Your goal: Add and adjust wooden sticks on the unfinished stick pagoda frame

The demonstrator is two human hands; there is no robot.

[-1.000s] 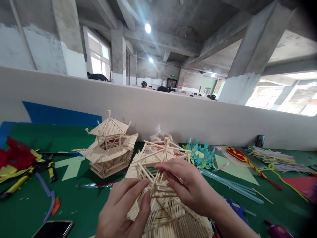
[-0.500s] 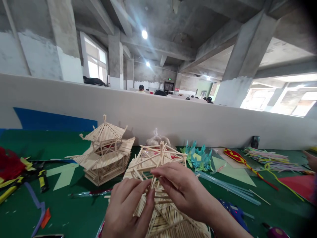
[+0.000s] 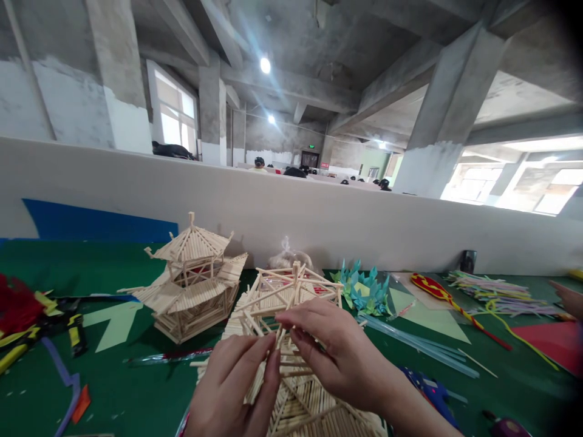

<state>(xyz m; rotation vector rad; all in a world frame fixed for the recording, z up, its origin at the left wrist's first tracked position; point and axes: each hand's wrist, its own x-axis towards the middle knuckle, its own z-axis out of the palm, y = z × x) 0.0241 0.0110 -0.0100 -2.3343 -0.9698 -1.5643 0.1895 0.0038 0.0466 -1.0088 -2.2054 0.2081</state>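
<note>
A pavilion model made of thin wooden sticks [image 3: 314, 400] stands in front of me, with an open stick frame at its upper part. Over its middle, my left hand [image 3: 234, 385] is closed, thumb and forefinger pinching a short wooden stick [image 3: 279, 335]. My right hand [image 3: 339, 352] bends over the same spot from the right, its fingertips closed at the stick's upper end. Both hands hide part of the frame, so I cannot tell exactly where the stick touches it. To the left sits a second, roofed stick pavilion [image 3: 191, 297].
Behind the model are a clear plastic bag [image 3: 288, 258] and a teal paper flower [image 3: 362, 288]. Glue sticks [image 3: 423, 345], a blue glue gun [image 3: 428, 394] and coloured strips [image 3: 496, 291] lie right. Yellow-black pliers [image 3: 76, 334] lie left. Another person's hand [image 3: 568, 297] shows at the right edge.
My left hand has shifted slightly, its fingertips drawing closer together around the stick. My right hand stays almost in place. The model has not visibly moved.
</note>
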